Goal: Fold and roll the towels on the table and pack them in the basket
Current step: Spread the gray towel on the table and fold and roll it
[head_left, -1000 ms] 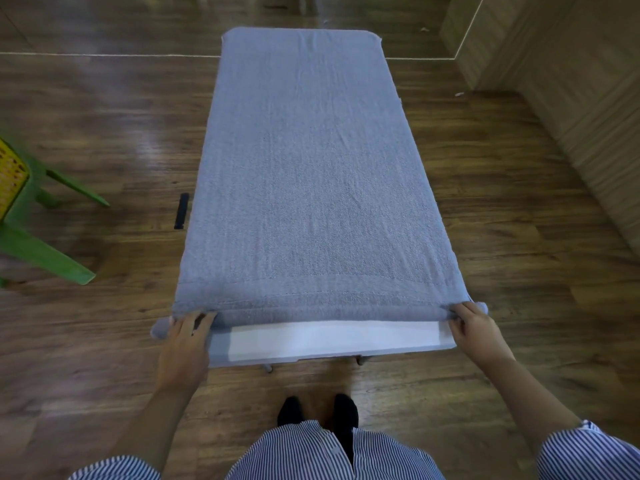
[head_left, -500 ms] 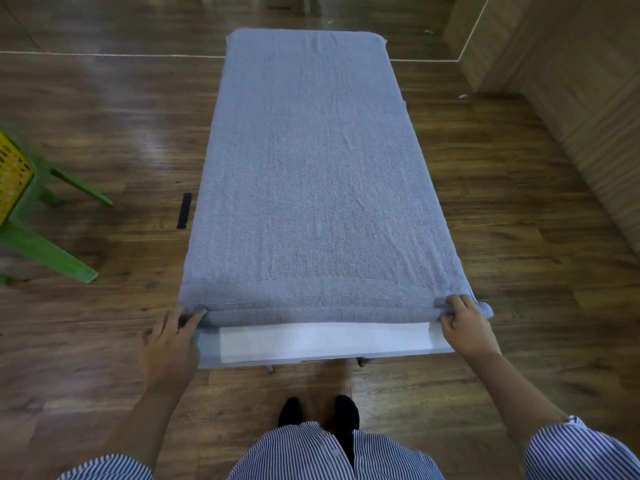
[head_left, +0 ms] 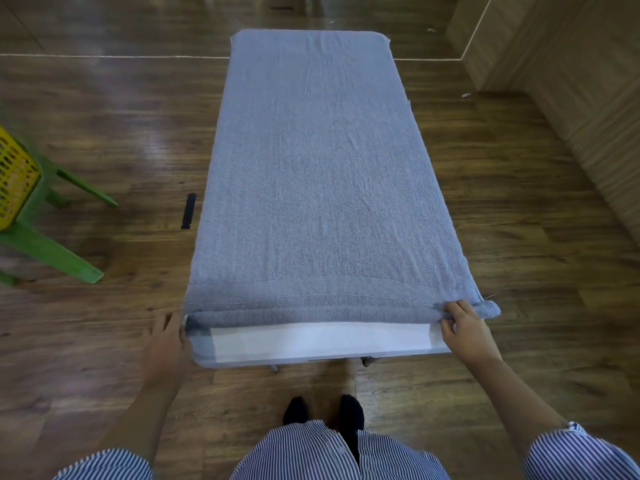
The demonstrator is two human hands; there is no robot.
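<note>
Towel [head_left: 318,174], grey-blue and long, lies flat over nearly the whole white table [head_left: 311,341], and only a strip of bare tabletop shows at the near end. The table stands on a dark wooden floor [head_left: 519,237], with a pale panelled wall [head_left: 571,98] off to the right. On the left a yellow basket [head_left: 14,181] sits on a green stool [head_left: 52,251], well apart from the table, and a small black object [head_left: 188,211] lies on the floor just beside the table's left edge. The towel's near edge is turned into a low roll. The person's right hand [head_left: 465,332] pinches the roll's right corner, fingers curled over the cloth. The left hand [head_left: 166,344], blurred, rests against the roll's left end at the table corner with fingers straight and close together. Striped sleeves and black shoes show below.
</note>
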